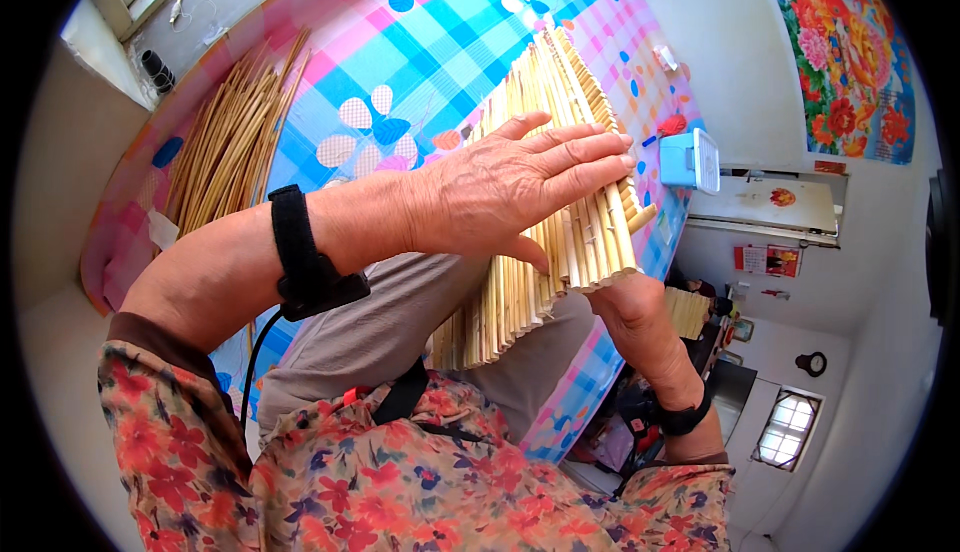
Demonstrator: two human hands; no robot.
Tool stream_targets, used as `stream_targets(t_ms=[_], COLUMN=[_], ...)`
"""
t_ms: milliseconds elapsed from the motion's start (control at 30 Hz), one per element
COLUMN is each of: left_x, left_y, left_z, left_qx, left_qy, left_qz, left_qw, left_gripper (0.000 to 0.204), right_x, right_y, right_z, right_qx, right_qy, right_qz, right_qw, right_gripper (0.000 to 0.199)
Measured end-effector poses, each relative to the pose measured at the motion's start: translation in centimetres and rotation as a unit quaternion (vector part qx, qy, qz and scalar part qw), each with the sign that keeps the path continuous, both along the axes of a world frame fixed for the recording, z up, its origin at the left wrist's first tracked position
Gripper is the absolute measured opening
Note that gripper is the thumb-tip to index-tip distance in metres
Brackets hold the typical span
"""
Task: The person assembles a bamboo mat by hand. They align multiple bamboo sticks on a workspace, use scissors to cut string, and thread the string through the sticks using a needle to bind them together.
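Note:
A mat of pale, straight reed-like stalks (602,242), set side by side and folded into layers, rests over my lap. One stalk sticks out past the others at its right side. My left hand (505,177) lies across the top of the stalks, fingers stretched out and thumb apart, pressing flat without gripping. Beneath the mat's near right corner is my right hand (637,317), touching it from below. Its fingers are hidden behind the stalks. To the left, a loose bundle of thin brown stalks (225,147) lies on the checked, flowered cover (420,62).
A blue box with a white lid (690,160) stands at the cover's right edge, beside a small red item (672,126). A dark cylinder (157,70) is on the window ledge at upper left. Below the cover's right edge is a cluttered lower area (640,422).

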State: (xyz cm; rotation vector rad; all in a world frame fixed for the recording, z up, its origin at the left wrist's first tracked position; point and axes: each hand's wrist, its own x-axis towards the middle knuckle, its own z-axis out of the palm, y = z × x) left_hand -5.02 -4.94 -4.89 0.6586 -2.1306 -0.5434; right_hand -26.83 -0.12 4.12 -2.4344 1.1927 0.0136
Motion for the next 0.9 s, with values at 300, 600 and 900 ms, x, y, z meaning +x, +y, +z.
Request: stream_targets(t_ms=[300,600,900], left_x=[0.8,1.1,-0.5], left_y=[0.6,0.0,-0.4], left_z=[-0.1,1.8,0.2], left_qx=[-0.016,-0.087,-0.034], left_qy=[0.011,-0.036,0.011], left_qz=[0.029,0.007,0.005], left_qw=[0.999,0.996,0.999], left_gripper=[0.103,0.097,0.1], right_x=[0.6,1.1,-0.4], right_y=[-0.1,-0.2,0.0], right_z=[-0.6,-0.4,-0.8], right_qx=[-0.021,-0.028,0.005], right_qy=[-0.039,-0.068,-0.043], right_qz=[0.003,-0.001,-0.062], right_qw=[0.999,0.997,0.997], right_gripper=[0.016,0.017,0.015])
